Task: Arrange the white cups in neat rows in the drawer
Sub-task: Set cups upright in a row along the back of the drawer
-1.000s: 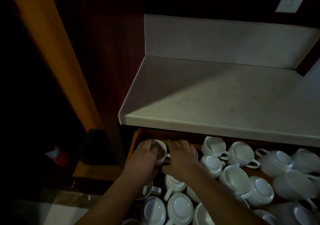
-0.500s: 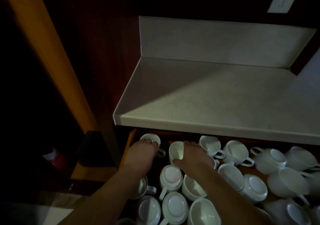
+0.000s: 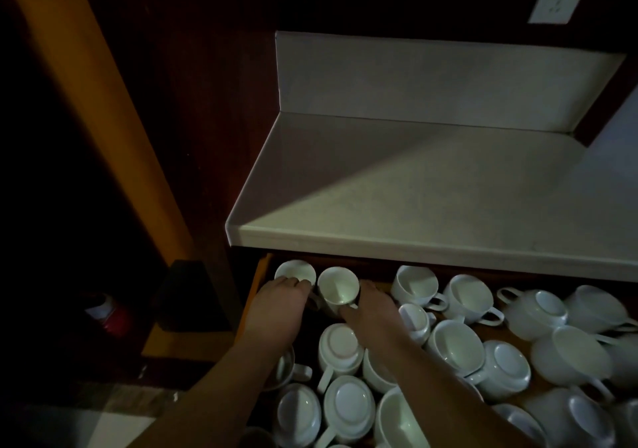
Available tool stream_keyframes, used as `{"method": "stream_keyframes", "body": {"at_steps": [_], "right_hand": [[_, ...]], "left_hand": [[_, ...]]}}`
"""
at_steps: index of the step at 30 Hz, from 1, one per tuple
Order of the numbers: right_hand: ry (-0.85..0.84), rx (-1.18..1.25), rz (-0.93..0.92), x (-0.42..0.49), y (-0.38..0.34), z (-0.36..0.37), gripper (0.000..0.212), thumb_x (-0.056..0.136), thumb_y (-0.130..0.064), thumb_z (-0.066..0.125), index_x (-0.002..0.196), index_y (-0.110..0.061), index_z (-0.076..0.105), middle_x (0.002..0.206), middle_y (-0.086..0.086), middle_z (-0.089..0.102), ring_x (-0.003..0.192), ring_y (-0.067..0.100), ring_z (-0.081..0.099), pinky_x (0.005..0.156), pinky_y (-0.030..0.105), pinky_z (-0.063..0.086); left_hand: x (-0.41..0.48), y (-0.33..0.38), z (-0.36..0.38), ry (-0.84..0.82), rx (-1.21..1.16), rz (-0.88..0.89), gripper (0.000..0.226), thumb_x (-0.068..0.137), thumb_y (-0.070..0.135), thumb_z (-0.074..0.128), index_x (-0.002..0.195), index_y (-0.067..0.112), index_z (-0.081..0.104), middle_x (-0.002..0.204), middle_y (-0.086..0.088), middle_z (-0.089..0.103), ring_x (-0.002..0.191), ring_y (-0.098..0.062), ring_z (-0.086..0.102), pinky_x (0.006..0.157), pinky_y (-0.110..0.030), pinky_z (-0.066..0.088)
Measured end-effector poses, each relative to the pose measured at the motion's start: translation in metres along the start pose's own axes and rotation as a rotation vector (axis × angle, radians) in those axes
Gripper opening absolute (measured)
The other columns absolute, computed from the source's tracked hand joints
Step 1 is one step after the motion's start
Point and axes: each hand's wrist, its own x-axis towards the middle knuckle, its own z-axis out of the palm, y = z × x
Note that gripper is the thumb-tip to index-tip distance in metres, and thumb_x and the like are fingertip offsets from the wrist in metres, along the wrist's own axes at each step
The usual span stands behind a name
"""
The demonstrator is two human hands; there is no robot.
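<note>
- So, the left hand (image 3: 279,304) is sitting at the back left corner of the drawer (image 3: 257,285), with its fingers lying over the near rim of the corner cup (image 3: 295,271). It's too dark to tell if they're pinching the cup or just steadying it.
- A second ago both hands were bunching up on one cup there; now they're working a cup each.
- The second cup (image 3: 338,289) is getting tucked in just beside the corner cup, mouth up, along the back edge. Half a second ago a clear gap was showing between them; now they're close to touching.
- The right hand (image 3: 371,309) is wrapping that second cup, thumb on the near side and fingers round the right side.
- To me a back row is getting started, two cups in.
- The loose cups (image 3: 455,347) are lying jumbled out toward the right edge and the front, some mouth up, some bottom up, so most of the job is still waiting.
</note>
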Motion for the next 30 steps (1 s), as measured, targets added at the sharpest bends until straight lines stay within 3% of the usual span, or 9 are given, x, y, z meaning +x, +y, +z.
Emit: {"method": "stream_keyframes", "body": {"at_steps": [4, 8, 11, 14, 17, 21, 26, 30], "right_hand": [[-0.007, 0.012, -0.028, 0.01, -0.006, -0.002, 0.042, 0.094, -0.035, 0.066, 0.129, -0.016, 0.054, 0.12, 0.006, 0.068, 0.109, 0.026, 0.065, 0.087, 0.035, 0.052], [0.002, 0.071, -0.056, 0.012, -0.007, 0.0, 0.05, 0.094, -0.036, 0.068, 0.137, -0.016, 0.051, 0.125, 0.007, 0.068, 0.114, 0.028, 0.065, 0.093, 0.039, 0.053], [0.009, 0.056, -0.055, 0.011, -0.002, 0.004, 0.051, 0.095, -0.038, 0.066, 0.139, -0.018, 0.05, 0.125, 0.006, 0.068, 0.115, 0.028, 0.065, 0.087, 0.035, 0.051], [0.003, -0.034, -0.025, 0.011, 0.003, 0.006, 0.035, 0.099, -0.039, 0.06, 0.125, -0.017, 0.054, 0.114, 0.005, 0.07, 0.107, 0.027, 0.067, 0.076, 0.031, 0.046], [-0.009, -0.088, -0.029, 0.014, 0.003, 0.007, 0.024, 0.1, -0.036, 0.056, 0.11, -0.015, 0.06, 0.112, 0.007, 0.07, 0.107, 0.028, 0.066, 0.075, 0.029, 0.04], [0.01, -0.135, -0.051, 0.02, 0.004, 0.008, 0.019, 0.101, -0.036, 0.055, 0.094, -0.018, 0.055, 0.11, 0.007, 0.07, 0.106, 0.028, 0.066, 0.073, 0.028, 0.037], [0.004, -0.093, -0.064, 0.025, 0.006, 0.012, 0.017, 0.1, -0.036, 0.055, 0.094, -0.02, 0.056, 0.107, 0.006, 0.069, 0.104, 0.028, 0.065, 0.075, 0.031, 0.04], [0.003, -0.096, -0.06, 0.03, 0.004, 0.013, 0.015, 0.099, -0.036, 0.057, 0.095, -0.021, 0.057, 0.105, 0.006, 0.071, 0.1, 0.028, 0.066, 0.073, 0.031, 0.041]], "left_hand": [[0.003, -0.003, 0.001, 0.025, 0.007, -0.009, 0.028, 0.09, 0.011, 0.057, 0.114, 0.025, 0.063, 0.106, 0.002, 0.068, 0.104, -0.02, 0.063, 0.104, -0.039, 0.045], [0.009, -0.004, 0.003, 0.026, -0.031, -0.056, 0.02, 0.09, 0.016, 0.061, 0.104, 0.028, 0.064, 0.103, 0.005, 0.069, 0.103, -0.018, 0.063, 0.106, -0.037, 0.043], [0.005, -0.004, 0.007, 0.06, -0.06, -0.071, 0.022, 0.087, 0.017, 0.065, 0.104, 0.03, 0.067, 0.102, 0.007, 0.07, 0.103, -0.016, 0.063, 0.112, -0.037, 0.038], [0.001, -0.005, 0.009, 0.138, -0.056, -0.062, 0.029, 0.086, 0.011, 0.064, 0.112, 0.024, 0.066, 0.106, 0.004, 0.07, 0.103, -0.018, 0.063, 0.11, -0.038, 0.042], [0.001, -0.004, 0.004, 0.09, -0.016, -0.06, 0.017, 0.088, 0.013, 0.058, 0.099, 0.025, 0.062, 0.097, 0.004, 0.068, 0.095, -0.018, 0.062, 0.111, -0.042, 0.04], [-0.002, -0.005, 0.009, 0.048, -0.02, -0.071, 0.017, 0.085, 0.019, 0.059, 0.096, 0.029, 0.068, 0.093, 0.008, 0.068, 0.091, -0.015, 0.063, 0.095, -0.037, 0.048], [-0.012, -0.003, 0.017, 0.108, -0.083, -0.059, 0.028, 0.085, 0.02, 0.058, 0.108, 0.032, 0.07, 0.106, 0.011, 0.067, 0.103, -0.012, 0.06, 0.087, -0.025, 0.049], [-0.009, -0.003, 0.019, 0.094, -0.104, -0.048, 0.033, 0.086, 0.022, 0.057, 0.115, 0.032, 0.07, 0.122, 0.012, 0.063, 0.118, -0.013, 0.055, 0.096, -0.023, 0.045]]}}
